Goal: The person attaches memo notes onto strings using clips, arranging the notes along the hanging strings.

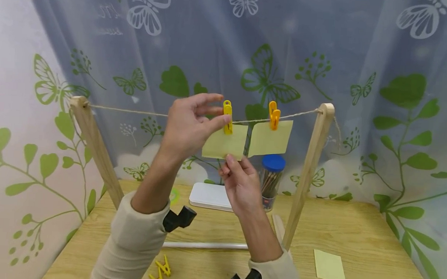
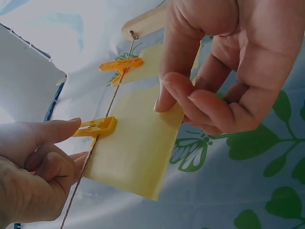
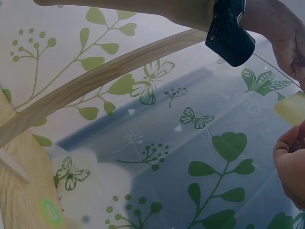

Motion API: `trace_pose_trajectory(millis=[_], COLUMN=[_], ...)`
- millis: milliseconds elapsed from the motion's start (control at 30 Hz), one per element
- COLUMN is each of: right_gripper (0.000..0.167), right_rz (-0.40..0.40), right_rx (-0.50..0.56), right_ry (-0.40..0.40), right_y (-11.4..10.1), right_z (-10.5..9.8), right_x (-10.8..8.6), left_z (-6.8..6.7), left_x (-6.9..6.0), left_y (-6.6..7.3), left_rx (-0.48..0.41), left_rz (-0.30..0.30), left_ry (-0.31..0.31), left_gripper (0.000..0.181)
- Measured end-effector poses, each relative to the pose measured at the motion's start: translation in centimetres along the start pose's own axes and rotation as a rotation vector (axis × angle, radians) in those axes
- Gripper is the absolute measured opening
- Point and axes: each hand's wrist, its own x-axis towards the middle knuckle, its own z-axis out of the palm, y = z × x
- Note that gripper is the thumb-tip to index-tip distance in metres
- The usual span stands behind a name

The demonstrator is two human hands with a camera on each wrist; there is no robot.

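A twine line (image 1: pixel 129 110) holds two pale yellow paper notes. My left hand (image 1: pixel 187 124) pinches a yellow clothespin (image 1: pixel 227 118), thumb in front and fingers partly hidden behind. That clothespin sits over the twine and the top edge of the left note (image 1: pixel 223 143). From below, my right hand (image 1: pixel 241 183) pinches this note's lower edge between thumb and fingers, also seen in the left wrist view, where the note (image 2: pixel 133 143) hangs from the twine. To the right, an orange clothespin (image 1: pixel 274 117) clips the second note (image 1: pixel 271 138) to the line.
Wooden posts (image 1: pixel 306 174) carry the twine at both ends, with a white rod (image 1: pixel 209 245) low between them. Behind stand a blue-lidded jar (image 1: pixel 273 164) and a white flat case (image 1: pixel 208 196). Loose yellow clothespins (image 1: pixel 165 265) and more notes (image 1: pixel 330 267) lie on the table.
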Motion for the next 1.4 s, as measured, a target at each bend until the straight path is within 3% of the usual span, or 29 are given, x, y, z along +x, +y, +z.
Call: trace_pose_trajectory(millis=[233,467,700,800,900,1000,1100,1267,1400], right_gripper=[0.030,0.019,0.021,0.034,0.043,0.038,0.031,0.027,0.025], right_rz=[0.016,0.032,0.097,0.125,0.124,0.045,-0.003,0.008,0.029], right_rx=[-0.018,-0.065,-0.278,-0.439,-0.607,-0.727,-0.825,-0.951,-1.064], right_ry=[-0.025,-0.039,-0.035,-0.062,-0.131,-0.233,-0.292,-0.341,-0.336], right_y=[0.0,0.1,0.3,0.0,-0.7,-1.7,-2.9,-4.9,-5.9], right_z=[-0.6,-1.6,-3.9,-5.3,-6.9,-8.7,-10.2,-13.0,-15.6], right_x=[-0.2,-0.6,-1.6,-2.5,-3.8,-5.3,-6.9,-9.0,-10.0], left_z=[0.1,-0.2,-0.6,-0.7,-0.9,-1.2,-1.3,-1.4,-1.4], left_x=[0.0,-0.4,-1.9,-3.0,-4.5,-6.1,-7.7,-10.0,-12.0], left_y=[-0.1,-0.5,-1.4,-2.0,-2.8,-3.9,-5.5,-9.6,-13.4], left_rx=[-0.012,-0.057,-0.141,-0.158,-0.147,-0.102,-0.042,0.036,0.094], left_rz=[-0.002,0.063,0.266,0.338,0.382,0.414,0.407,0.349,0.253], left_ry=[-0.010,0.042,0.245,0.271,0.238,0.172,0.096,-0.038,-0.141], left_gripper=[0.039,0.035,0.025,0.021,0.020,0.022,0.024,0.025,0.020])
